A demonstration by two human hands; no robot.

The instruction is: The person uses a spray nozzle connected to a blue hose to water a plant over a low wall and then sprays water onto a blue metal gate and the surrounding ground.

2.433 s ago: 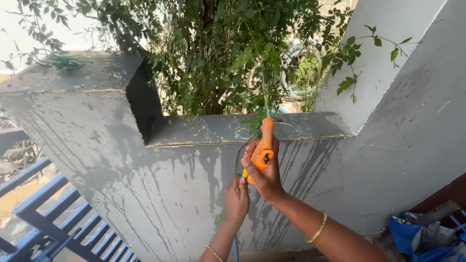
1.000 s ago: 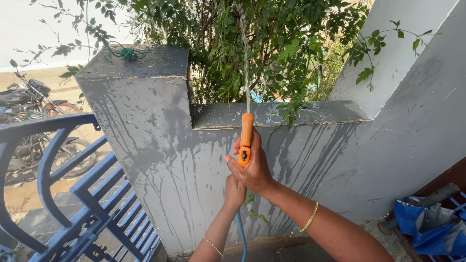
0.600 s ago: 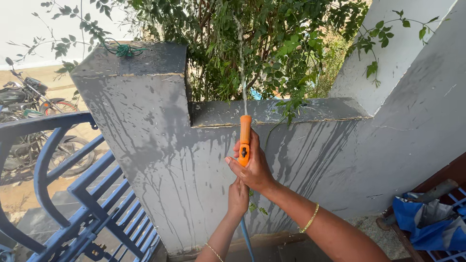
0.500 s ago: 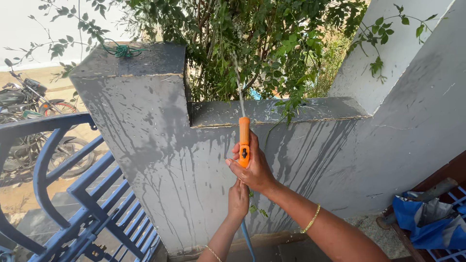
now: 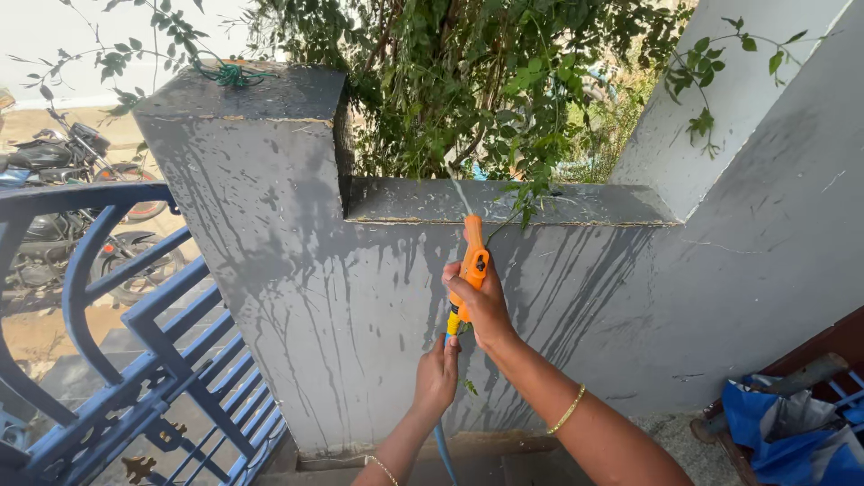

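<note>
My right hand (image 5: pixel 481 306) grips an orange spray nozzle (image 5: pixel 471 261) that points up and slightly left at the leafy bush (image 5: pixel 468 81) behind the wall. A thin stream of water (image 5: pixel 457 191) leaves its tip. Just below, my left hand (image 5: pixel 437 376) is closed around the blue hose (image 5: pixel 443 454) that runs down from the nozzle. Both hands are in front of the wet grey wall (image 5: pixel 342 306), below its ledge (image 5: pixel 504 202).
A blue metal gate (image 5: pixel 117 360) stands at the left, with motorcycles (image 5: pixel 63 162) parked beyond it. A green cord (image 5: pixel 229 74) lies on the grey pillar top. At the lower right lies a blue cloth (image 5: pixel 783 432) on a blue rack. A white slanted wall (image 5: pixel 729 99) rises at right.
The nozzle has tilted from upright to leaning left, and both hands have shifted slightly right and lower in view. The water stream now looks shorter and angled left.
</note>
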